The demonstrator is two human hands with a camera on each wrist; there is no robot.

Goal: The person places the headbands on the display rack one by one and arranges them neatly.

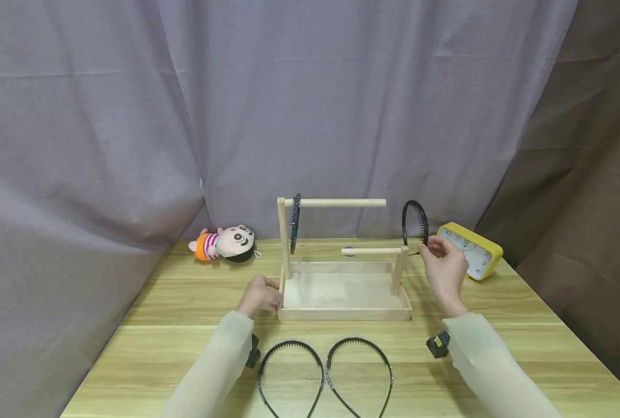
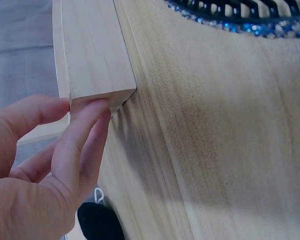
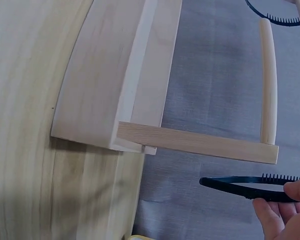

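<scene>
A light wooden rack (image 1: 343, 314) has a tray base, a tall post with a long upper bar at left, and a short post with a lower bar at right. My left hand (image 1: 260, 294) grips the tray's left end between thumb and fingers. In my right hand (image 1: 444, 268), a black toothed headband (image 1: 422, 218) is pinched near one end, held up just right of the short post. A glittery dark headband (image 1: 295, 223) hangs on the upper bar near the tall post. Two more headbands, a left one (image 1: 262, 366) and a right one (image 1: 390, 371), lie on the table in front.
Behind the right hand, a yellow clock (image 1: 478, 249) leans on the table (image 1: 184, 348). A plush doll (image 1: 223, 242) lies at the back left. A small purple round thing (image 1: 349, 251) shows behind the lower bar. Grey curtain (image 1: 310, 116) hangs behind.
</scene>
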